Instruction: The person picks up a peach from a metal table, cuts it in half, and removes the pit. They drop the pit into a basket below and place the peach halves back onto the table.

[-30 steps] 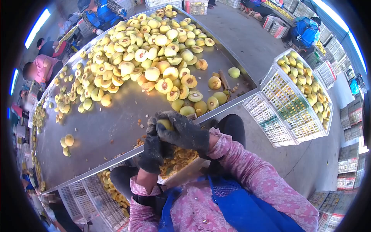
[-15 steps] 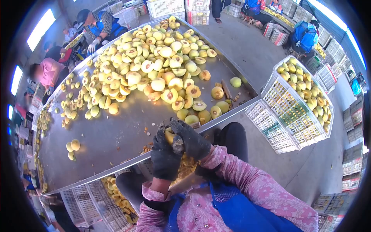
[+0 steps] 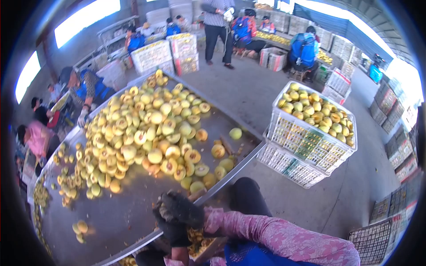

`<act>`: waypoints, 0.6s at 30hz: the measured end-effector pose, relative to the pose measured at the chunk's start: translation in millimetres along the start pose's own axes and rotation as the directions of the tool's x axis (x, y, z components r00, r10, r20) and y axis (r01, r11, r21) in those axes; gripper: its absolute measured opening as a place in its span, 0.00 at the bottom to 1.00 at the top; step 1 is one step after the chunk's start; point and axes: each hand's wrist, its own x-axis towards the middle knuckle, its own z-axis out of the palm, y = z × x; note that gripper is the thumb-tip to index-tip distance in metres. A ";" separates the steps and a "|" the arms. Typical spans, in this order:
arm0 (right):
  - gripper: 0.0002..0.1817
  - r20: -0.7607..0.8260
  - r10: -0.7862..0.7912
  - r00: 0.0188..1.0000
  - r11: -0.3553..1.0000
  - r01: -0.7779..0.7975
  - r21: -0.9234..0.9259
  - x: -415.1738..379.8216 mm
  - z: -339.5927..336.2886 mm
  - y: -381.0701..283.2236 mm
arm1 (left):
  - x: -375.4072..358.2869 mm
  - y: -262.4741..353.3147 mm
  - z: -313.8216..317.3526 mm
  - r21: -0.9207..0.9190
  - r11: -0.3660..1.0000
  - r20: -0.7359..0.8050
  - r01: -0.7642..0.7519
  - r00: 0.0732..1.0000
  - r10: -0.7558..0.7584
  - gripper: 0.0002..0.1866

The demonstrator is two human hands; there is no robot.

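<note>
My left hand [image 3: 172, 229], in a dark glove, is closed at the table's near edge. My right hand [image 3: 184, 209], gloved alike, is closed and pressed over it. Whatever lies between the fingers is hidden and blurred. Just beyond them spreads a big heap of yellow-green fruit [image 3: 155, 119], like peaches or apricots, many cut into halves with brown centres. It rests on a metal table [image 3: 133, 201] with a raised rim. Below my hands, cut fruit pieces [image 3: 198, 241] show in a container, partly covered by my arms.
At the right stand stacked white plastic crates [image 3: 306, 142], the top one full of fruit [image 3: 317, 113]. A few fruits [image 3: 80, 229] lie apart at the table's left. Co-workers sit along the far left side; a person [image 3: 217, 31] stands behind the table.
The view has tilted up and turned right. Fruit that showed between my gloves earlier is now hidden, and my right hand lies more across the left.
</note>
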 end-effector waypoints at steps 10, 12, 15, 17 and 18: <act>0.23 0.197 0.488 0.850 0.467 -0.445 0.764 2.1 -1.6 25.5 | 4.4 66.7 18.9 0.819 0.095 0.568 -0.566 0.823 0.010 0.39; 0.23 0.096 0.261 0.961 0.650 -0.248 0.718 3.8 9.3 39.6 | 5.8 96.8 40.3 0.787 -0.003 0.617 -0.618 0.786 -0.028 0.38; 0.24 0.063 0.241 0.969 0.515 -0.182 0.838 13.5 -29.7 17.8 | 16.5 97.1 34.9 0.743 -0.092 0.662 -0.663 0.748 -0.041 0.37; 0.25 0.019 0.229 0.973 0.601 -0.156 0.784 16.7 -46.9 8.7 | 19.8 93.8 31.9 0.741 -0.087 0.667 -0.666 0.745 -0.019 0.36; 0.25 -0.020 0.208 0.978 0.678 -0.129 0.723 17.8 -50.8 6.2 | 21.3 92.7 31.2 0.738 -0.087 0.670 -0.669 0.742 -0.021 0.36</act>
